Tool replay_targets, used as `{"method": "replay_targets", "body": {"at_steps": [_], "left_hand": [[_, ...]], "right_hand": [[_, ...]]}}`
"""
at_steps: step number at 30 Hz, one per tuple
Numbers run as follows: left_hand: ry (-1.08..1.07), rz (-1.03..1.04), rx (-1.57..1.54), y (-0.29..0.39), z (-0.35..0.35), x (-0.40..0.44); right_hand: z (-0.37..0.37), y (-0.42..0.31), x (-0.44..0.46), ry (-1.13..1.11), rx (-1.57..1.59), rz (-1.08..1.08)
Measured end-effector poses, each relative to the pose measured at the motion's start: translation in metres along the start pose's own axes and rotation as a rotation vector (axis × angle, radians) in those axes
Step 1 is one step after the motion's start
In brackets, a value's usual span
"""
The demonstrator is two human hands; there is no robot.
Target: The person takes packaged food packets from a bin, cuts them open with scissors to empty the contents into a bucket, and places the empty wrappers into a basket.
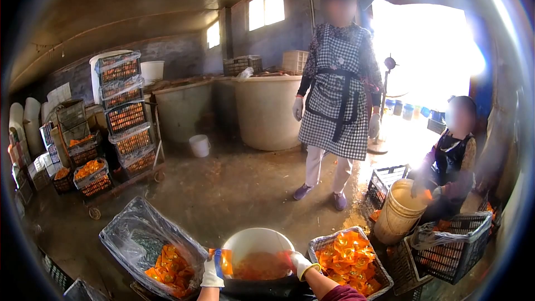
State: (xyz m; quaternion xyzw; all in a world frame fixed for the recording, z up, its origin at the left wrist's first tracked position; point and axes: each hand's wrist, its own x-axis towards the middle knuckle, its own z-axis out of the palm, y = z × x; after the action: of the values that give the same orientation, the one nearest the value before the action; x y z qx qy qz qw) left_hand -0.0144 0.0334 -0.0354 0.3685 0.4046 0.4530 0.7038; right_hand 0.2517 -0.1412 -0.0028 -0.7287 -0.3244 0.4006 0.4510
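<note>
My left hand (212, 273), in a white glove, is closed on an orange packet (226, 262) at the left rim of a white bucket (259, 236). Across the opening, at the bucket's right side, my gloved right hand (302, 265) has its fingers pressed together around something reddish and blurred. Reddish-brown contents (261, 266) lie in the bucket. To the left stands a plastic-lined crate (125, 228) with a heap of orange packets (171, 270) in one end. Another crate (384, 278), full of similar orange packets (348, 259), is close to my right hand.
A person in a checked apron (337, 95) stands ahead; another sits at the right by a tall bucket (400, 209) and a black crate (454, 245). Stacked crates (125, 117) stand on a wheeled cart at the left. Large vats (267, 112) and a small white bucket (199, 145) are behind.
</note>
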Motion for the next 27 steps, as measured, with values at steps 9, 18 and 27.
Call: {"method": "replay_targets", "body": {"at_steps": [9, 18, 27], "left_hand": [[-0.03, 0.036, 0.01, -0.002, -0.003, 0.003], [-0.015, 0.01, 0.001, 0.01, 0.007, -0.009], [-0.005, 0.015, 0.0, 0.005, 0.005, -0.006]], "right_hand": [[0.004, 0.013, 0.01, -0.061, 0.163, 0.011], [0.003, 0.015, 0.012, -0.055, 0.139, -0.037], [0.008, 0.031, 0.028, -0.056, 0.19, -0.005]]}}
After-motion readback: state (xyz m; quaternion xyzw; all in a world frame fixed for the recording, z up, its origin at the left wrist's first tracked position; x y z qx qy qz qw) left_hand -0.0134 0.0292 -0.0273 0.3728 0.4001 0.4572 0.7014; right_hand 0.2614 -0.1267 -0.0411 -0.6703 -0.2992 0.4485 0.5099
